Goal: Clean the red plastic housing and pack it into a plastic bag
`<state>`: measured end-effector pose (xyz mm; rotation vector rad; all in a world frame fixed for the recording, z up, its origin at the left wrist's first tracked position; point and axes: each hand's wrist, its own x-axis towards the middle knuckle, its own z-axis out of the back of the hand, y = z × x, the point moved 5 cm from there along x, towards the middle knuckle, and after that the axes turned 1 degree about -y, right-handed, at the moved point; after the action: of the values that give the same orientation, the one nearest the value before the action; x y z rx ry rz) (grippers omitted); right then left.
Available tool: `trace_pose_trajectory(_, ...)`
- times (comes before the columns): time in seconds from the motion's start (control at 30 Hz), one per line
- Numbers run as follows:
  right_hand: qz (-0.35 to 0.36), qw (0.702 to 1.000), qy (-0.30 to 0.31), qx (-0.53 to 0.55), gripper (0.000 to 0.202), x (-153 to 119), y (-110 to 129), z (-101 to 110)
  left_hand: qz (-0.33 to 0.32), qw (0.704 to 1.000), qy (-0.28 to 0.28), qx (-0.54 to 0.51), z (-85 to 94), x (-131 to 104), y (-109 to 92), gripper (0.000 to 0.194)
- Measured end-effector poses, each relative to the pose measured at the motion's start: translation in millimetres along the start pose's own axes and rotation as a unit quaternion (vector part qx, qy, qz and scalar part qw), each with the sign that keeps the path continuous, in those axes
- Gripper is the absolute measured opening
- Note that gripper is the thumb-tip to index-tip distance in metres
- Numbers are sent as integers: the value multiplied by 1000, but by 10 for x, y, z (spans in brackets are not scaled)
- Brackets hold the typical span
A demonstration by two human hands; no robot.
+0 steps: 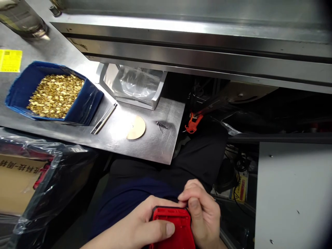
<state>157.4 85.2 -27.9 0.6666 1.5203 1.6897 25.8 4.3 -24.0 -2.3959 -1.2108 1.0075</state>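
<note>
At the bottom of the head view, my left hand (145, 224) is closed around a red plastic housing (178, 226) with a black rim. The thumb lies across its hollow inner side, and the lower part is cut off by the picture's edge. Against the housing's upper right corner, my right hand (203, 211) has its fingers curled, with thumb and forefinger close together. Whatever may be between those fingertips is hidden. Both hands are over my lap.
A metal bench carries a blue bin (90, 100) of brass-coloured parts, a utility knife (103, 119), a round tan disc (137, 128), a nail clipper-like tool (161, 125) and a grey tray (155, 98) with clear bags. An orange air gun (193, 123) hangs beyond. A lined box (75, 173) stands left.
</note>
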Motion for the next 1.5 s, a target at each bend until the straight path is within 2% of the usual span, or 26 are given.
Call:
trace_pose_trajectory(0.07,-4,998,-65,-26,31,0,-46,105,9,1000,3,-10,-10,-15,-7,42)
trace_pose_trajectory(0.1,-8,997,-72,-34,30,12,-53,130,14,1000,2,-11,-8,-25,-6,43)
trace_pose_trajectory(0.17,-9,999,-9,-38,29,51,-33,94,11,1000,-3,-4,6,-44,-5,45)
trace_pose_trajectory(0.23,26,995,87,-28,34,64,31,16,-10,1000,-9,12,29,-62,-3,49)
trace_pose_trajectory(0.27,54,993,104,-24,37,64,61,8,-21,1000,-8,19,37,-71,3,50)
trace_pose_trajectory(0.3,78,993,87,-21,37,69,75,36,-30,999,-7,23,43,-81,14,51)
trace_pose_trajectory(0.37,81,996,-24,-36,37,120,20,173,-39,999,-14,12,63,-96,53,51)
trace_pose_trajectory(0.4,53,994,-77,-61,34,175,-48,236,-39,999,-19,0,74,-102,78,52)
trace_pose_trajectory(0.43,13,990,-103,-93,30,258,-130,264,-41,999,-27,-15,87,-105,103,55)
trace_pose_trajectory(0.47,-24,986,-102,-132,25,375,-210,252,-43,998,-35,-29,99,-106,126,58)
trace_pose_trajectory(0.53,-54,970,-42,-233,20,698,-326,110,-49,996,-48,-52,120,-101,171,57)
trace_pose_trajectory(0.63,8,935,22,-354,19,1259,-387,-239,-61,992,-45,-98,138,-106,225,51)
trace_pose_trajectory(0.73,32,918,32,-395,28,1687,-451,-545,-70,988,-2,-136,133,-157,254,71)
trace_pose_trajectory(0.8,36,909,44,-413,25,1817,-481,-672,-69,986,12,-152,145,-204,273,89)
trace_pose_trajectory(0.9,36,906,49,-420,17,1800,-487,-701,-75,980,9,-185,181,-239,298,99)
trace_pose_trajectory(1.0,28,907,50,-417,23,1684,-506,-621,-86,976,13,-200,199,-219,307,99)
trace_pose_trajectory(1.17,-5,910,73,-409,17,1567,-604,-487,-79,977,16,-199,216,-173,307,98)
trace_pose_trajectory(1.33,-40,945,59,-319,24,1393,-588,-281,-78,973,30,-217,241,-158,317,101)
trace_pose_trajectory(1.5,-82,974,34,-211,36,1027,-452,-16,-68,973,34,-217,257,-134,334,107)
